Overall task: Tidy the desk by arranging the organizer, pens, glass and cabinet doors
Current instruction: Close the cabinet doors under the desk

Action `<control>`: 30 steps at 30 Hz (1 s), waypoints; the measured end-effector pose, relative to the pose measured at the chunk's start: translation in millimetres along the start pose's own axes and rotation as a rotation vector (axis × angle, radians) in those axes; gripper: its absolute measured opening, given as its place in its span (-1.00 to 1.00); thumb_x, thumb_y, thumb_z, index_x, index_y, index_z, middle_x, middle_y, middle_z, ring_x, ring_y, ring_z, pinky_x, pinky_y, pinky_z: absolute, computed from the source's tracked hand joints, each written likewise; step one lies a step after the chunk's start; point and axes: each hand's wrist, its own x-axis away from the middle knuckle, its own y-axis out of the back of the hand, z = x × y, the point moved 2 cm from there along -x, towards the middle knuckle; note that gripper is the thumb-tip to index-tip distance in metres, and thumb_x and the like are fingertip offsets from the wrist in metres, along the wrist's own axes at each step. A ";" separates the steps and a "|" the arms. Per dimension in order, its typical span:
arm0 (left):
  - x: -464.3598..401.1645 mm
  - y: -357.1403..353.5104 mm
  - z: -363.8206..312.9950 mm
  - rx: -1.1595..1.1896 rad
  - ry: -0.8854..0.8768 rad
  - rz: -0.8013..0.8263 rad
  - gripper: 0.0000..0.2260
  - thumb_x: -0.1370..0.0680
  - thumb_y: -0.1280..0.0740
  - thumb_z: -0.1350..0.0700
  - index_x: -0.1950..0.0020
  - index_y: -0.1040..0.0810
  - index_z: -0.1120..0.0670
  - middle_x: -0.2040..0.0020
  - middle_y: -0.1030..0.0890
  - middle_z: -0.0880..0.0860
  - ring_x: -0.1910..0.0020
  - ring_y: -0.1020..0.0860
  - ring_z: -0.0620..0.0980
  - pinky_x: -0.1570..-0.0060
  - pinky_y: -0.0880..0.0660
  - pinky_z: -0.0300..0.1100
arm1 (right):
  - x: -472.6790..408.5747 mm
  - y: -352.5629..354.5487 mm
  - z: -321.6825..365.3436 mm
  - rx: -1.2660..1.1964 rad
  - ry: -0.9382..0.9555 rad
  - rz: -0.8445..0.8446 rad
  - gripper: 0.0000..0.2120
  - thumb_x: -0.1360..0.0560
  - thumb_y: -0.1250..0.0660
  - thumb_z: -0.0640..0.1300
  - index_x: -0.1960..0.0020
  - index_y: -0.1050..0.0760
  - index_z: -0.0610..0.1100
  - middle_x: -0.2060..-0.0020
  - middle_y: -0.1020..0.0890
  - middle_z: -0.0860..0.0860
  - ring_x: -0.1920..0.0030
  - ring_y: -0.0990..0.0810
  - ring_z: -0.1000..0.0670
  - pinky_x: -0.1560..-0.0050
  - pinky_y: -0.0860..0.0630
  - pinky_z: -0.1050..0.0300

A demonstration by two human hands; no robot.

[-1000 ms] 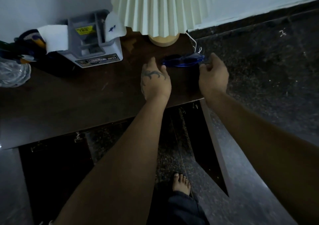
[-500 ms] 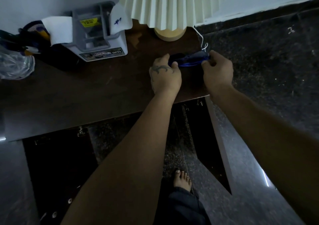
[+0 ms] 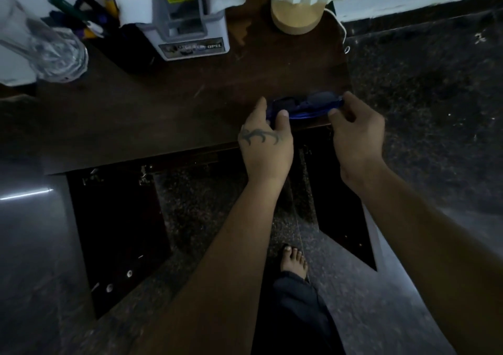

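The blue glasses (image 3: 307,106) are lying at the desk (image 3: 163,109) front edge, between both hands. The left hand (image 3: 265,139) is pinching their left end; the right hand (image 3: 356,134) is pinching the right end.

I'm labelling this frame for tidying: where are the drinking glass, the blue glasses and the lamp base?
drinking glass (image 3: 47,52): head view, on its clear side wall.
blue glasses (image 3: 310,107): head view, on the frame between both hands.
lamp base (image 3: 296,17): head view, on its wooden top.
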 end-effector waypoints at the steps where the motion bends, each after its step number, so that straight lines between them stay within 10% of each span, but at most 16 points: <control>1: 12.2 7.4 2.7 0.010 0.003 -0.007 -0.53 -0.59 -0.24 0.03 -0.46 -0.29 0.15 -0.41 -0.41 0.10 -0.29 -0.47 0.01 -0.28 -0.45 -0.05 | 11.4 -0.2 -2.9 -0.016 0.003 0.000 -0.55 -0.54 -0.26 -0.19 -0.41 -0.32 -0.20 -0.30 -0.50 -0.03 -0.26 -0.46 0.09 -0.29 -0.40 0.21; 5: 61.1 38.6 19.9 0.012 0.017 -0.028 -0.52 -0.59 -0.25 0.01 -0.47 -0.26 0.12 -0.38 -0.44 0.08 -0.23 -0.49 -0.06 -0.19 -0.50 -0.04 | 65.2 -0.1 -11.3 -0.054 -0.001 0.028 -0.58 -0.55 -0.26 -0.19 -0.40 -0.34 -0.17 -0.15 -0.58 0.09 -0.07 -0.54 0.19 -0.04 -0.43 0.42; 12: 106.9 75.5 70.3 -0.003 0.152 -0.032 -0.51 -0.59 -0.24 0.01 -0.50 -0.22 0.05 -0.35 -0.47 0.05 -0.24 -0.49 -0.06 -0.18 -0.48 -0.13 | 131.1 -29.3 -49.6 -0.119 -0.153 0.105 -0.57 -0.55 -0.28 -0.19 -0.40 -0.35 -0.14 -0.20 -0.53 0.05 -0.22 -0.49 0.10 -0.32 -0.41 0.11; 19: 110.5 77.4 127.5 0.077 0.284 -0.040 -0.51 -0.60 -0.24 0.01 -0.50 -0.21 0.05 -0.42 -0.41 0.06 -0.37 -0.40 -0.01 -0.32 -0.40 0.00 | 139.0 -68.9 -71.5 -0.061 -0.173 0.144 -0.57 -0.57 -0.25 -0.19 -0.43 -0.32 -0.14 0.09 -0.47 0.23 0.23 -0.52 0.22 0.15 -0.42 0.51; 24: 93.4 73.9 156.2 0.103 0.305 -0.046 -0.51 -0.60 -0.22 0.02 -0.50 -0.20 0.09 -0.39 -0.44 0.14 -0.35 -0.43 0.08 -0.30 -0.41 0.06 | 130.3 -92.7 -77.7 -0.026 -0.119 0.189 -0.57 -0.59 -0.21 -0.24 -0.45 -0.27 -0.19 -0.21 -0.53 -0.23 -0.12 -0.25 0.05 -0.13 -0.26 0.23; 30: 51.1 70.0 182.1 0.112 0.294 -0.103 -0.51 -0.59 -0.25 0.06 -0.49 -0.22 0.13 -0.25 -0.51 0.32 -0.23 -0.50 0.23 -0.19 -0.48 0.12 | 105.8 -128.1 -93.5 0.039 -0.057 0.213 -0.55 -0.58 -0.23 -0.21 -0.44 -0.28 -0.16 -0.31 -0.46 -0.04 -0.28 -0.44 0.03 -0.15 -0.34 0.33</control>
